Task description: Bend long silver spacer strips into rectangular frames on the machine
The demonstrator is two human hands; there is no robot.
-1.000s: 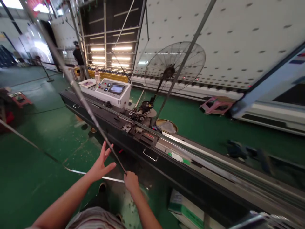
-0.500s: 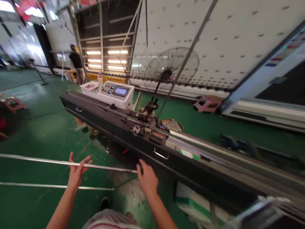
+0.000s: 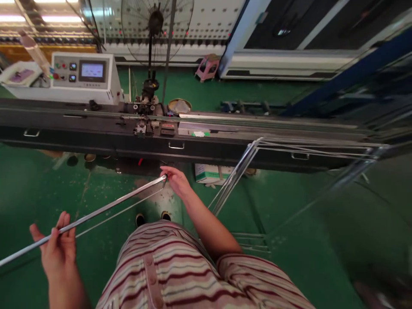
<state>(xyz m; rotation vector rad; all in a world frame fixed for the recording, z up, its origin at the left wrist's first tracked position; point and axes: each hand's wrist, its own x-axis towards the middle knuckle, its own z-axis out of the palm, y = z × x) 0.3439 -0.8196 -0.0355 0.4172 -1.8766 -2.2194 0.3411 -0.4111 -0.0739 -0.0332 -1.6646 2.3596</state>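
A thin silver metal frame (image 3: 109, 207) of bent strip runs from the lower left up to the middle, with a corner bend at its upper end. My right hand (image 3: 176, 181) grips that corner bend. My left hand (image 3: 58, 246) is at the lower left with the strip across its fingers, thumb out to the side. A second side of the frame (image 3: 119, 212) runs just below the first. I stand over the green floor in a striped shirt (image 3: 180, 270).
A long black machine bench (image 3: 96, 128) with drawer handles crosses ahead, carrying a white control box (image 3: 83, 75). A rack of several similar metal frames (image 3: 289, 154) stands on the right. A standing fan (image 3: 154, 25), a pink stool (image 3: 207, 66) and a carton (image 3: 210, 174) lie beyond.
The view has swung right and down. The frame has tilted from level to slanted, my right hand has closed on its corner and my left hand has dropped lower left along the strip.
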